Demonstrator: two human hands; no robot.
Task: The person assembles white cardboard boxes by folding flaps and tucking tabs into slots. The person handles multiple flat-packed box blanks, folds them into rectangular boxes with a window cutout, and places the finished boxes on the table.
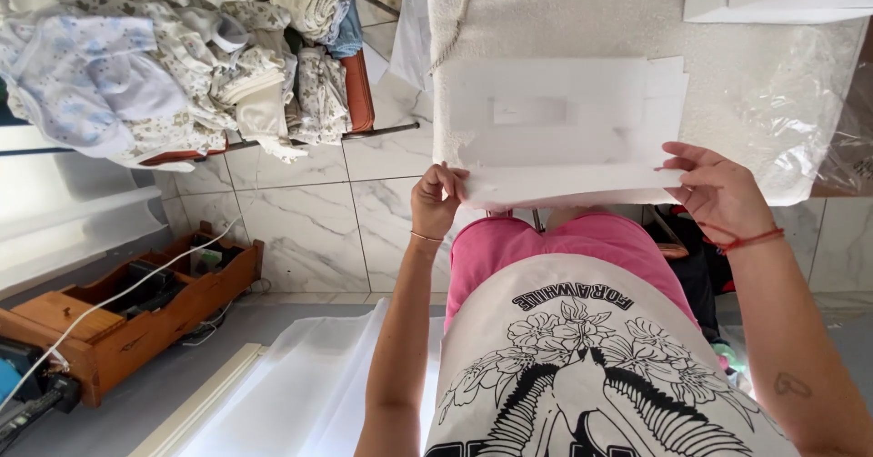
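Left hand: the left hand (438, 200) is closed in a pinch on the near left corner of a white sheet (562, 139).
Right hand: the right hand (718, 189) grips the near right corner — fingers curled over the edge, thumb hidden under it.
Sheet: it lies flat on the pale padded table (727, 84), straight ahead of both hands, near edge hanging just past the table's rim.
Long axis: it runs left to right, spanning from one hand to the other.
Nearer hand: neither — both sit on the same edge, well apart.
Around: clear plastic wrap (800, 102) right of the sheet; a rack of folded baby clothes (164, 66) far left; a wooden tray (136, 316) on the floor.
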